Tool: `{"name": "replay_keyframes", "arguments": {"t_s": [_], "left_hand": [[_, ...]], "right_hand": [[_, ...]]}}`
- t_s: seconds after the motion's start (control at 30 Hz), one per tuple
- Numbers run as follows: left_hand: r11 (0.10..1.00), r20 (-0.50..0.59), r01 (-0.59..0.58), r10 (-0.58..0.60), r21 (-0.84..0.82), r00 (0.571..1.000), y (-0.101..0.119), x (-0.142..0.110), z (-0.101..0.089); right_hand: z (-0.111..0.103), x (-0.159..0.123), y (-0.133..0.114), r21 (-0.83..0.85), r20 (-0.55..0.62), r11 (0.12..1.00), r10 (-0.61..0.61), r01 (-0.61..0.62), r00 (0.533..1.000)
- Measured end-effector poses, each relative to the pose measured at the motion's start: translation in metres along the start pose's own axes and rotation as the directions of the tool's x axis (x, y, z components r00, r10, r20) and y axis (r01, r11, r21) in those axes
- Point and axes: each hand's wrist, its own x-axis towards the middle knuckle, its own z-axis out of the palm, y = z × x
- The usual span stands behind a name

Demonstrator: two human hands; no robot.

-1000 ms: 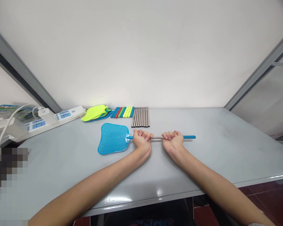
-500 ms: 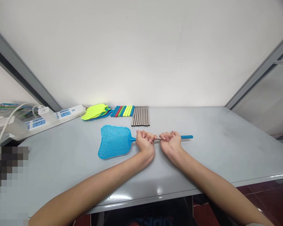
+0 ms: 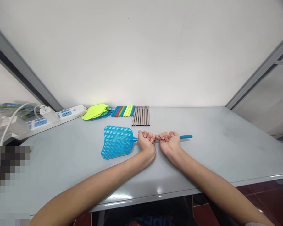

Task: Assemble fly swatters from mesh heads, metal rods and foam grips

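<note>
A fly swatter (image 3: 119,142) with a blue perforated head lies crosswise between my hands, its head to the left. My left hand (image 3: 147,142) is closed around its metal shaft near the neck of the head. Palm up, my right hand (image 3: 170,142) grips the shaft farther right, beside the blue handle (image 3: 186,137), which sticks out past it. Only a short bit of bare metal shows between the two fists; the fingers hide the rest.
Behind the hands lie a row of metal tubes (image 3: 141,116), several coloured handles (image 3: 123,111) and a stack of swatter heads (image 3: 96,112). At the left, a white power strip (image 3: 70,113) with plugs and cables rests on the grey table (image 3: 209,147), against the wall.
My left hand and the swatter head have moved right, while my right hand and the handle have shifted slightly left. The gap between my hands is narrower.
</note>
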Motion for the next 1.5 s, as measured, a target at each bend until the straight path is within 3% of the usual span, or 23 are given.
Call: {"name": "replay_keyframes", "arguments": {"t_s": [0.4, 0.73, 0.97, 1.5], "left_hand": [[0.999, 0.061, 0.018, -0.02, 0.043, 0.998, 0.001, 0.015, -0.002], [0.994, 0.1, 0.079, -0.086, 0.072, 0.991, 0.003, 0.02, -0.001], [0.995, 0.143, 0.013, -0.028, 0.102, 0.989, 0.002, 0.019, -0.003], [0.979, 0.22, 0.017, -0.062, 0.201, 0.973, 0.002, 0.017, -0.004]], "right_hand": [[0.007, 0.012, -0.016, 0.0, -0.049, 0.988, 0.152, -0.152, 0.987], [0.007, 0.019, -0.021, -0.039, -0.043, 0.986, 0.159, -0.16, 0.986], [0.007, 0.019, -0.023, -0.054, -0.034, 0.983, 0.176, -0.178, 0.984], [0.013, 0.03, -0.048, 0.016, -0.025, 0.978, 0.209, -0.209, 0.978]]}}
